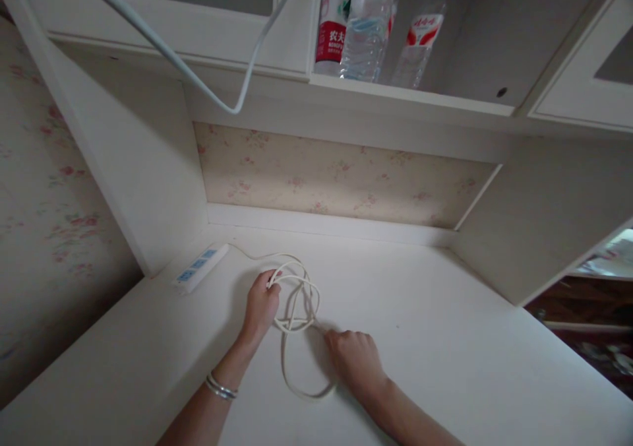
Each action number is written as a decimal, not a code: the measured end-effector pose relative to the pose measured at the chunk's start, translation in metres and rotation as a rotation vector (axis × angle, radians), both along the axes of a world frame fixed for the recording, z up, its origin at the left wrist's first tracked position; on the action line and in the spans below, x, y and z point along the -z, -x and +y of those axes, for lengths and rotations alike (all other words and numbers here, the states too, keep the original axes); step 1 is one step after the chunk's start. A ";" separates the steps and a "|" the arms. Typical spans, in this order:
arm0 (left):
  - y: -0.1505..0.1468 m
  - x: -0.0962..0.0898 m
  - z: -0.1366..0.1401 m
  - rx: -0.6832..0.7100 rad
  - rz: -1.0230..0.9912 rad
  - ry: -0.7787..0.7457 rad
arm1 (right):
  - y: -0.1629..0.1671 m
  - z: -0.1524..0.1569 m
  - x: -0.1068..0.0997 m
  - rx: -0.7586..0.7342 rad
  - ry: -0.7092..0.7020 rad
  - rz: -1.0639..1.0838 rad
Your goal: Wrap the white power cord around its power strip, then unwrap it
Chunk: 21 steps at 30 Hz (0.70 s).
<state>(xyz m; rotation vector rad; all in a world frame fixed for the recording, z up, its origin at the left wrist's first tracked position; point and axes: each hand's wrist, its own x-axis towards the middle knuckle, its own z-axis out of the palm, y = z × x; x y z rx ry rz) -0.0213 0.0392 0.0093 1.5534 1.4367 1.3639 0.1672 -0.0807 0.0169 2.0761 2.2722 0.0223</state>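
Note:
Loose loops of a cream-coloured power cord point(293, 324) hang between my two hands above the white desktop. The fingers of my left hand point(263, 304) are closed around the looped part of the cord, and two bracelets circle that wrist. My right hand point(355, 357), closed with its knuckles up, grips the cord on the right side of the loops; its fingertips are hidden underneath. From the loops the cord runs back to a white power strip point(204, 268) with blue sockets, which lies on the desk to the left of my left hand.
A white desk point(435, 340) spreads under my hands, with side panels left and right. Overhead, a cabinet shelf point(410, 96) holds several bottles, among them a clear water bottle point(366, 37). A pale bent tube point(182, 70) hangs down at upper left.

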 end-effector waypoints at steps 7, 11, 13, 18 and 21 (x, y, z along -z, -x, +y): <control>0.025 -0.015 0.005 -0.026 0.055 0.056 | -0.121 0.041 -0.035 0.245 -0.190 -0.205; 0.026 -0.022 -0.001 0.063 0.279 0.012 | -0.197 0.056 -0.054 0.375 -0.240 -0.300; 0.025 -0.028 -0.003 0.040 0.350 -0.048 | -0.226 0.061 -0.061 0.411 -0.251 -0.315; 0.023 -0.034 0.001 -0.054 0.401 -0.088 | -0.268 0.071 -0.075 0.567 -0.282 -0.221; 0.019 -0.027 0.002 -0.006 0.333 -0.066 | -0.273 0.079 -0.081 0.613 -0.293 -0.083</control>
